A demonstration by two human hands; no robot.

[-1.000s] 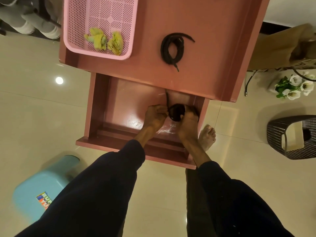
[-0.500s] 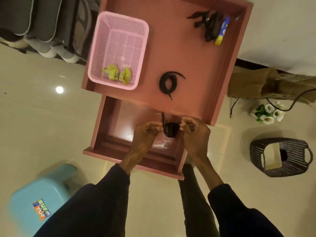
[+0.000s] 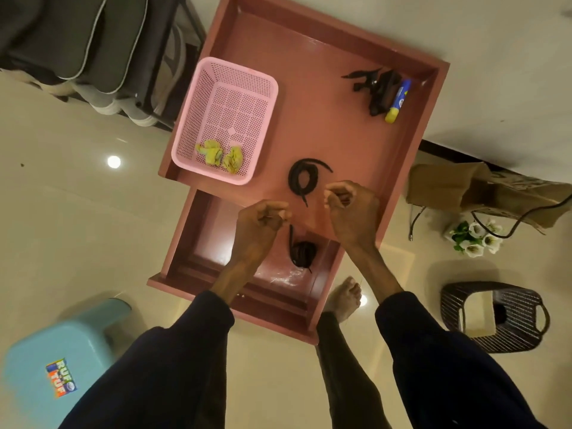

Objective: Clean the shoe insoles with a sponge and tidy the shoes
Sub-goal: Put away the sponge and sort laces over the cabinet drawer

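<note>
Fingers (image 3: pixel 275 209) of both hands are curled in, thumb to forefinger, the left hand (image 3: pixel 258 226) over the open drawer (image 3: pixel 198 243) and the right hand (image 3: pixel 353 212) over the tabletop's (image 3: pixel 340 131) near edge; whether they pinch anything cannot be told. A coiled lace (image 3: pixel 303 250) lies in the drawer between the wrists, and a second lace (image 3: pixel 301 181) lies on the tabletop just left of the right hand. Yellow sponge pieces (image 3: pixel 221 154) sit in the near end of the pink basket (image 3: pixel 247 85) at the tabletop's left.
</note>
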